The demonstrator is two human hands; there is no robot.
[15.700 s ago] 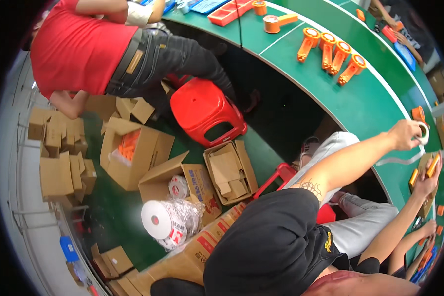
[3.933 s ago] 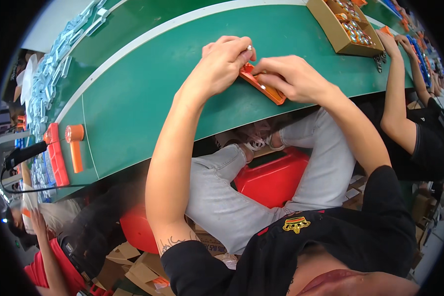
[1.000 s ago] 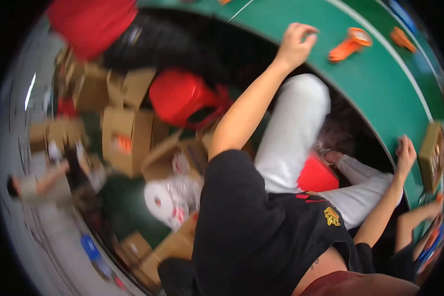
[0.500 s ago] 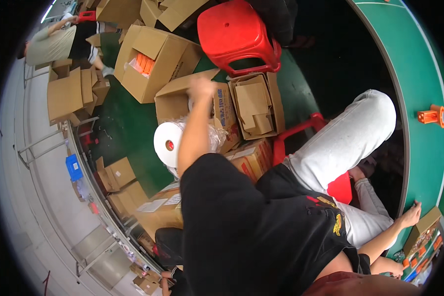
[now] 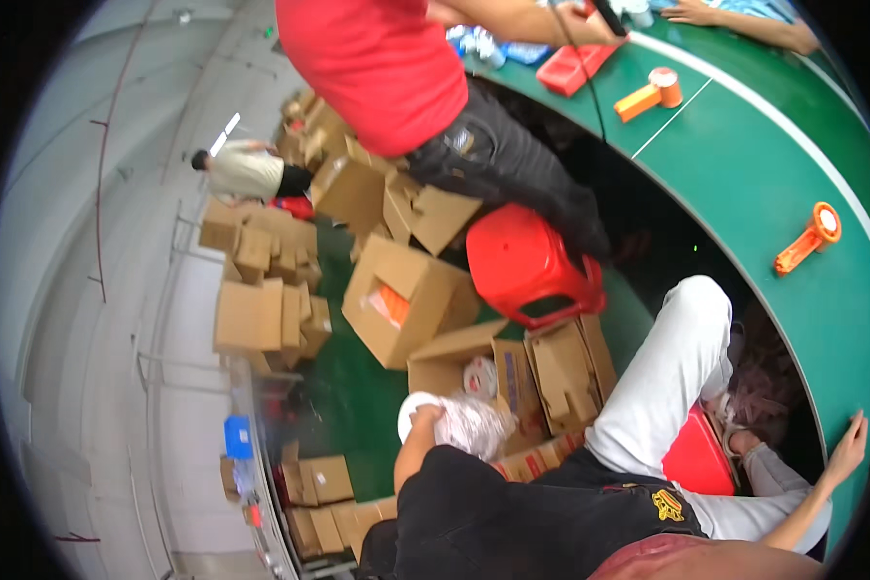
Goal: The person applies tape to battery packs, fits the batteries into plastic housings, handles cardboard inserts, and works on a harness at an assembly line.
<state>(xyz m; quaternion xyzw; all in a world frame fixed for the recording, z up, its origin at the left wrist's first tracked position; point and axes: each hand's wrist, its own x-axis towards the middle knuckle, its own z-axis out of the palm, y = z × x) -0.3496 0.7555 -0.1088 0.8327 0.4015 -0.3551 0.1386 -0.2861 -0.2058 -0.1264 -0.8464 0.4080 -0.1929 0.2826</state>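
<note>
My left hand (image 5: 427, 418) is closed on the rim of a large white roll (image 5: 411, 421). Crinkled clear plastic wrap (image 5: 478, 427) covers the roll's right side. The roll sits low, in front of an open cardboard box (image 5: 445, 365), where a second white roll (image 5: 479, 377) lies. Far to the right, my right hand (image 5: 849, 449) rests at the edge of the green table (image 5: 754, 319), fingers stretched out and holding nothing visible. An orange piece with a round head and a handle (image 5: 810, 238) lies on the table beyond it.
A red stool (image 5: 527, 266) stands behind the boxes, beside a person in a red shirt (image 5: 377, 77) at the table. Another carton (image 5: 411, 304) holds orange items. A second orange piece (image 5: 651, 94) and a red tray (image 5: 572, 70) lie farther along the table. Cartons (image 5: 261, 319) are stacked left.
My left hand has come from over the open box down onto the white roll. My right hand's fingers have straightened on the table edge. The view has swung, showing the red-shirted person.
</note>
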